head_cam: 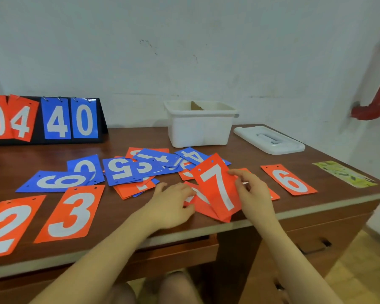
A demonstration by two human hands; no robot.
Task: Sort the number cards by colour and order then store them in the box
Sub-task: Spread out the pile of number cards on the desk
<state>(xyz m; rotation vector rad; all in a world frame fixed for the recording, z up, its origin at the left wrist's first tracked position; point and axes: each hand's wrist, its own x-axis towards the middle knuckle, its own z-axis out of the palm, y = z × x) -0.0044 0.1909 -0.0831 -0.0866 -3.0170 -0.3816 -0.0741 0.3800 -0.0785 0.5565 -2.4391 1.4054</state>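
Observation:
My right hand (251, 193) grips a red 7 card (215, 185) by its right edge, tilted above the table's front edge. My left hand (171, 204) holds other red cards (203, 208) fanned beneath it. Red 2 (7, 227) and red 3 (71, 213) lie side by side at the front left, and a red 6 (289, 179) lies to the right. A mixed pile of blue and red cards (127, 170) covers the table's middle, with a blue 6 or 9 (57, 181) at its left. The open white box (201, 123) stands behind the pile.
The box's white lid (270, 139) lies right of the box. A flip scoreboard (42, 119) showing 04 and 40 stands at the back left. A green patterned strip (344, 174) rests near the wooden table's (239, 220) right edge. A red pipe (373, 104) runs down the wall.

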